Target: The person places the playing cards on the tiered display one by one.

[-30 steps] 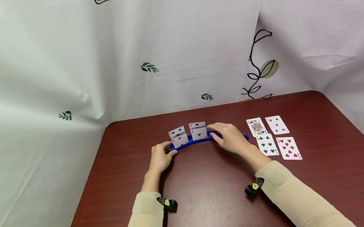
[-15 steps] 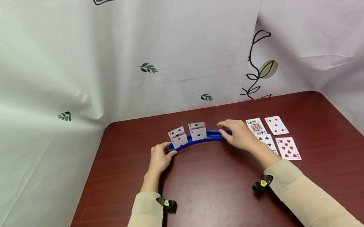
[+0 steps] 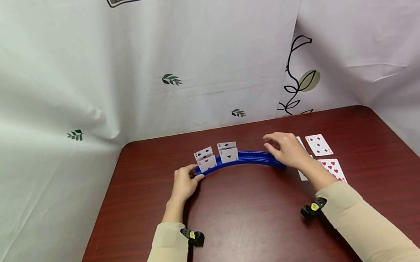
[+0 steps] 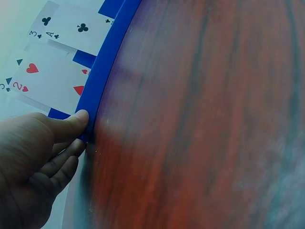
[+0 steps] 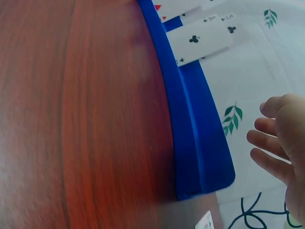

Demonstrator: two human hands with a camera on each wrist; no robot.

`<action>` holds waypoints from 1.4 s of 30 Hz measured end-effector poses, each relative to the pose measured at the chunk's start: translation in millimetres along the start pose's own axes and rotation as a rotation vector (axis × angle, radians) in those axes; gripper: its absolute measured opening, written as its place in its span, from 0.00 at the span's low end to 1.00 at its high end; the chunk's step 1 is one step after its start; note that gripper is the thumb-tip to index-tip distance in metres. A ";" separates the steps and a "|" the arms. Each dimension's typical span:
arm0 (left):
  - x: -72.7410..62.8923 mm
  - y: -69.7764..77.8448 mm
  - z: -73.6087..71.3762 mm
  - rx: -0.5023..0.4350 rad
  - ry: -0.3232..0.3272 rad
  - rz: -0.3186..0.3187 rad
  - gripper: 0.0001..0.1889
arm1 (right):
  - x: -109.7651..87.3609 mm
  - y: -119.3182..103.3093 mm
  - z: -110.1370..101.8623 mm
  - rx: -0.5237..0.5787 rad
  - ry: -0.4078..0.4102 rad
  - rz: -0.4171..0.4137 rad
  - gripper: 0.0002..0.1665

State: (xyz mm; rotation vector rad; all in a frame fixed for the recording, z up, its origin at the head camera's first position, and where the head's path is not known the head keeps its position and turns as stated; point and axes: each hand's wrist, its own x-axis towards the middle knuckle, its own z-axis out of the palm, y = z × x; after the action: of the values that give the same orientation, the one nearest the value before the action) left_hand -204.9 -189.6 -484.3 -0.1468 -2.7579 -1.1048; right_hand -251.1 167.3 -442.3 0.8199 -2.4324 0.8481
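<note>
The dark red wooden table point(image 3: 247, 232) fills the space before me, walled on three sides by white cloth point(image 3: 202, 39) printed with leaves. Across its middle lies the blue curved card holder point(image 3: 245, 158), its long axis running from my left to my right, its arc bowed away from me and both ends pointing back toward me. Four cards stand in its left half in two pairs: a two of hearts point(image 3: 207, 163) in front of a club card, and an ace of clubs point(image 3: 229, 155) in front of another club card.

My left hand point(image 3: 183, 184) grips the holder's left end, thumb pressed flat on the near edge and the other fingers point(image 4: 64, 162) curled in below it. My right hand point(image 3: 290, 150) hovers over the holder's right end without touching it; its fingers point(image 5: 267, 145) are loosely bent and slightly apart, holding nothing.

Beside and partly beneath that hand, loose cards lie face up on the table: a seven of hearts point(image 3: 319, 145), an eight of hearts point(image 3: 333, 169), and others too hidden to read.
</note>
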 end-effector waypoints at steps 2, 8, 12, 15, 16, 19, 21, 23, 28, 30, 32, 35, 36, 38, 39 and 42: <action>0.3 -0.4 -0.4 0.000 0.006 0.009 0.18 | -0.1 2.5 -2.9 -0.010 -0.003 0.011 0.13; 0.0 -0.4 -1.3 0.006 -0.002 0.000 0.18 | -2.5 11.4 -12.9 -0.014 -0.035 0.078 0.13; -1.4 -0.3 -0.7 0.006 -0.005 0.003 0.19 | -6.5 18.5 -21.3 -0.005 -0.060 0.128 0.14; -2.4 -1.2 -0.4 0.008 -0.003 -0.002 0.19 | -9.7 24.2 -27.7 -0.007 -0.076 0.159 0.15; -2.9 -1.6 -0.3 0.008 -0.005 -0.005 0.19 | -11.1 26.0 -29.8 -0.007 -0.082 0.166 0.15; -4.5 -2.6 0.5 0.009 -0.006 -0.009 0.19 | -15.7 31.4 -36.0 -0.016 -0.092 0.175 0.16; -5.6 -3.0 1.0 0.009 -0.009 -0.008 0.18 | -18.7 35.0 -39.9 -0.030 -0.090 0.174 0.15; -5.5 -3.4 1.3 0.008 -0.005 -0.003 0.18 | -20.8 37.8 -43.6 -0.042 -0.079 0.172 0.15; -3.6 -3.4 0.8 0.009 0.004 0.004 0.18 | -23.9 45.1 -50.9 -0.046 -0.052 0.177 0.13; -3.5 -3.3 1.1 0.008 0.003 0.002 0.18 | -26.0 47.7 -53.2 -0.045 -0.051 0.187 0.13; -3.5 -3.1 1.1 0.006 0.002 0.003 0.18 | -27.5 50.2 -55.2 -0.045 -0.055 0.200 0.13; -2.8 -3.4 1.3 0.003 0.006 0.002 0.18 | -28.9 54.3 -57.2 -0.049 -0.063 0.211 0.14; -2.8 -3.5 1.2 0.002 0.007 0.003 0.18 | -29.3 55.9 -57.7 -0.049 -0.064 0.211 0.14; -2.2 -3.7 1.2 0.001 0.008 0.005 0.18 | -30.8 59.0 -58.8 -0.044 -0.064 0.209 0.14; -1.9 -3.8 1.4 0.002 0.007 0.005 0.18 | -31.7 60.9 -59.1 -0.042 -0.063 0.205 0.14; -1.5 -3.8 1.6 -0.001 0.005 0.007 0.17 | -34.1 64.8 -60.7 -0.031 -0.068 0.203 0.14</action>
State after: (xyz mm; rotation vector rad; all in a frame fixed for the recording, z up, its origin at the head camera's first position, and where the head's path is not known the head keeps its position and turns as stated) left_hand -204.2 -191.2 -488.3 -0.1535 -2.7509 -1.1033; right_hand -256.3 262.2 -444.4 0.6065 -2.6150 0.8649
